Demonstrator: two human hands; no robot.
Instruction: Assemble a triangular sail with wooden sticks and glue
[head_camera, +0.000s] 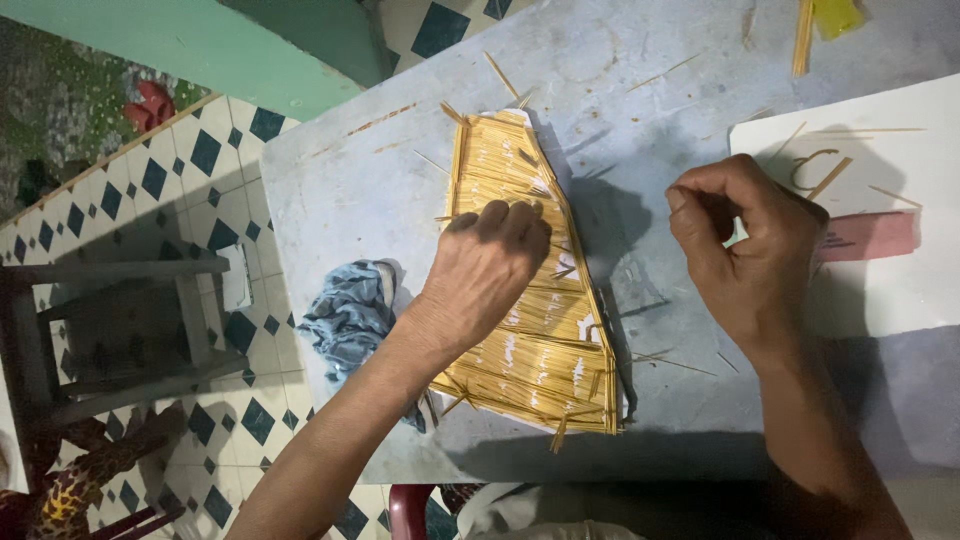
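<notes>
Our left hand (485, 265) presses flat, gripping nothing, on the mostly straw-covered panel (530, 300) near the table (350, 190) centre; white gaps remain. Our right hand (745, 250) is curled closed; contents unclear.

Grey table (640, 80) w/ straw panel (535, 320), blue cloth (350, 315), white sheet (890, 290), loose straws (680, 362).

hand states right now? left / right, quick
Left hand: open, fingers pressed flat on the straw-covered panel, holding nothing.
Right hand: curled closed above the table; contents cannot be told.
</notes>
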